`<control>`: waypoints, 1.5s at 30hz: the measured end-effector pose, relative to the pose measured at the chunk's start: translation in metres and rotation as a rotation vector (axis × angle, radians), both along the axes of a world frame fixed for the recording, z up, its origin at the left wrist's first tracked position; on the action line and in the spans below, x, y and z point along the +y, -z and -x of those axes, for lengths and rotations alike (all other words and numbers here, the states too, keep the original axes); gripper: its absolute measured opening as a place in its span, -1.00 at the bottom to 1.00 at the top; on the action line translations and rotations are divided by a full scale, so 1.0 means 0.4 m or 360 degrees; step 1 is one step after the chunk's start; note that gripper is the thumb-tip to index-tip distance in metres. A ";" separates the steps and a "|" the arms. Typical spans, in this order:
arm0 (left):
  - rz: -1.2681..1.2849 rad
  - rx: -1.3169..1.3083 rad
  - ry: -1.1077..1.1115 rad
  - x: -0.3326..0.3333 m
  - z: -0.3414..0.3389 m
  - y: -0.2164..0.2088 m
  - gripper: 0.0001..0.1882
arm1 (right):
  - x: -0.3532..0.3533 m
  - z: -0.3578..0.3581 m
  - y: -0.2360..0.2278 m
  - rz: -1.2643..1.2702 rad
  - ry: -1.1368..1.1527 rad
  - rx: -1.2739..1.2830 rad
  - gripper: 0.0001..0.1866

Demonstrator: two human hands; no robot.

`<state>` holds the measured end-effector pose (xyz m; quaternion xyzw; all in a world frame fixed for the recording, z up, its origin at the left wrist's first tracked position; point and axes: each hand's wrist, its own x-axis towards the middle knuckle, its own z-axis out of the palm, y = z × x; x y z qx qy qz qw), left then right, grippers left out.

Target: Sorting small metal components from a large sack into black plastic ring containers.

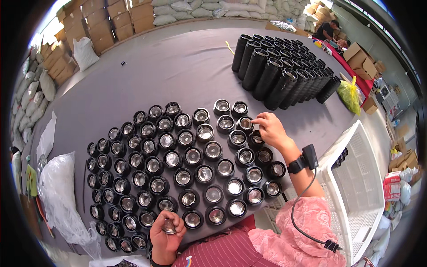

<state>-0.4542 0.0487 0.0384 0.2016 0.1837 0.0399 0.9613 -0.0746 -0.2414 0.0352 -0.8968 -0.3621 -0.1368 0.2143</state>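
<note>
Many black round lids (183, 176) with shiny silvery insides stand in loose rows across the grey-covered table. My left hand (165, 238) is at the table's near edge, palm up, its fingers curled round a small silvery disc (169, 226); whether more lie beneath it is hidden. Farther off, to the right, my right hand (272, 129) reaches over the rows. Its thumb and forefinger are pinched together at the rim of one black lid (245, 123). Anything between those fingertips is too small to make out.
A block of tall black cylinders (278, 73) stands at the far right. Beside my right arm is a white plastic crate (356, 178). Clear plastic bags (60, 196) lie at the left edge. A yellow bag (350, 95) and another person (326, 31) are beyond, with cartons (95, 26) at the back.
</note>
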 end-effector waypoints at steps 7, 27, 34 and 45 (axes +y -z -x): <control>0.0105 -0.0010 0.0009 -0.005 0.009 -0.002 -0.71 | 0.064 -0.001 0.032 0.0452 0.0103 0.0076 -0.62; -0.0256 -0.0365 -0.0078 0.070 0.164 -0.040 -0.62 | 0.171 0.328 -0.272 -0.0988 -0.0610 0.1148 -0.71; -0.1099 -0.0967 -0.0004 0.083 0.271 -0.275 -0.09 | 0.199 0.610 -0.450 -0.1990 -0.1445 0.0649 -0.79; -0.1545 -0.1995 0.0180 0.083 0.224 -0.404 -0.22 | 0.225 0.679 -0.474 -0.1870 -0.2039 0.0517 -0.75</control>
